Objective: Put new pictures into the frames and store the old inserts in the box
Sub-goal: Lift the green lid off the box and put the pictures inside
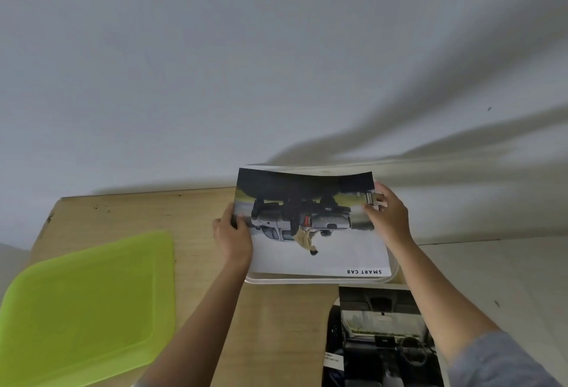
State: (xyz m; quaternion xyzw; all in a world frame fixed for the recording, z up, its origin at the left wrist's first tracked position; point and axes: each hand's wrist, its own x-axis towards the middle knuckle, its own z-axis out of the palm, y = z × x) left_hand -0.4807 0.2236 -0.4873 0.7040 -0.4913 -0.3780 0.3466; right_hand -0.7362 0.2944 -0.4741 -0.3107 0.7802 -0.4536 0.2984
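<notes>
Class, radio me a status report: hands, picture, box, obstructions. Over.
Hands: left hand and right hand grip the truck print by its side edges. Print over the clear box. Off, lying to the left: green lid; nothing blocks the box.

Green lid (89, 303) at left, bare table (196, 263) between it and clear box (307, 279), held sheet (319, 251) covering the box opening

The only legible words are "SMART CAB", in black spaced capitals on the pale margin of the glossy printed picture of a silver pickup truck (310, 227). They stand upside down to the camera, in that sheet's near right corner. A small mark on the truck's dark load is too small to read. The dark printed picture of a car interior (384, 340), lying at the near edge of the wooden worktop (138, 214), carries a white label (333, 362) whose lettering is too blurred to read.
</notes>
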